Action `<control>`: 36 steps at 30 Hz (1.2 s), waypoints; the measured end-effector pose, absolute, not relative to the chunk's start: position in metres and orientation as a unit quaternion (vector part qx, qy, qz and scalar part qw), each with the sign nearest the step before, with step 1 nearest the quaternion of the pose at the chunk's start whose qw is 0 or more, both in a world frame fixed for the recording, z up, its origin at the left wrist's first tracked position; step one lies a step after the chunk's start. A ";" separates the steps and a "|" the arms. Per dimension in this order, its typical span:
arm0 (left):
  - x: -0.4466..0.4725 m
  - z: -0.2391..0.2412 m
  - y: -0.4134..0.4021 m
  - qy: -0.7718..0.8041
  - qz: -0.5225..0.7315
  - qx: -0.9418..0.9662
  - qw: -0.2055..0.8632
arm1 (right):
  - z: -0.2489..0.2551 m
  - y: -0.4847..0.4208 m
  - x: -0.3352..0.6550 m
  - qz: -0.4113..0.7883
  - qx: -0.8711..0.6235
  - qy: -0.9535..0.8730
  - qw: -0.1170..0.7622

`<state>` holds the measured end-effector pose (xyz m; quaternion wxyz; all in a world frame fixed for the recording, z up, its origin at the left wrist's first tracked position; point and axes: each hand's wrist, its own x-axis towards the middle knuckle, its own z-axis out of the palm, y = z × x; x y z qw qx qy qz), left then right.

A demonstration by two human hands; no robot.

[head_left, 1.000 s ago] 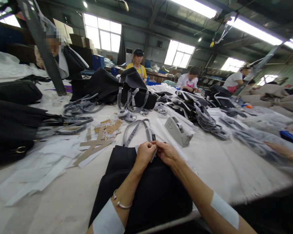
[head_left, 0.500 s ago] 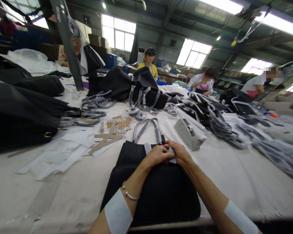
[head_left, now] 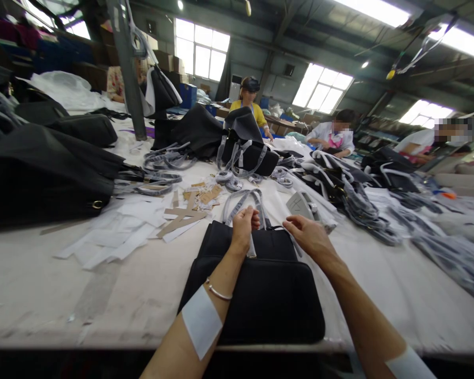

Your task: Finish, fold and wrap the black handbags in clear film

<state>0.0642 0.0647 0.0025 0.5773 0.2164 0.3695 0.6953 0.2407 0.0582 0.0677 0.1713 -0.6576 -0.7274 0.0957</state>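
Showing black bag [head_left: 264,300], handles [head_left: 259,202] already sleeved; left hand [head_left: 244,227] clenched, contents hidden; right hand [head_left: 310,236] half-curled, grip undetermined; remainder cannot be judged.

Plain black bag [head_left: 256,302], off-white desk [head_left: 142,295].
My feed shows grey handles [head_left: 263,211], silver bracelet [head_left: 221,296], pale blue forearm patches [head_left: 202,320], tan tags [head_left: 210,195], white paper sheets [head_left: 128,221], light grey dispenser [head_left: 299,205]; I also get a yellow shirt [head_left: 258,113], a blue box [head_left: 188,96] and a floral-patterned top [head_left: 114,79].

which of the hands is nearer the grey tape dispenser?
Right. The right hand is just on the near side of the grey tape dispenser; the left hand is farther off to its left, above the black bag.
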 end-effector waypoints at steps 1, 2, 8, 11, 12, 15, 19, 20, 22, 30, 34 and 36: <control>0.061 0.003 0.066 0.357 0.708 0.179 0.582 | 0.061 0.059 0.244 0.077 -0.668 -0.724 0.154; 0.058 0.004 0.067 0.347 0.717 0.144 0.588 | 0.054 0.060 0.249 0.074 -0.679 -0.717 0.141; 0.051 0.002 0.072 0.316 0.723 0.037 0.613 | 0.030 0.066 0.274 0.207 -0.708 -0.659 0.147; 0.052 0.003 0.071 0.311 0.727 0.032 0.612 | 0.045 0.064 0.269 0.187 -0.707 -0.676 0.097; 0.052 0.003 0.070 0.310 0.728 0.029 0.610 | 0.052 0.062 0.264 0.154 -0.705 -0.688 0.071; 0.052 0.003 0.069 0.307 0.733 0.025 0.606 | 0.069 0.053 0.244 0.056 -0.683 -0.726 0.056; 0.052 0.004 0.068 0.307 0.738 0.046 0.600 | 0.059 0.039 0.204 0.159 -0.596 -0.784 0.070; 0.052 0.005 0.067 0.309 0.739 0.051 0.596 | 0.051 0.036 0.194 0.182 -0.580 -0.791 0.066; 0.051 0.007 0.067 0.316 0.744 0.058 0.586 | 0.033 0.032 0.178 0.197 -0.570 -0.795 0.069; 0.050 0.012 0.065 0.332 0.754 0.120 0.553 | 0.003 0.040 0.171 0.278 -0.580 -0.760 0.092; 0.055 0.008 0.065 0.353 0.723 0.169 0.569 | 0.002 0.046 0.173 0.311 -0.577 -0.751 0.079; 0.058 0.005 0.064 0.372 0.705 0.199 0.571 | 0.003 0.049 0.171 0.302 -0.569 -0.762 0.069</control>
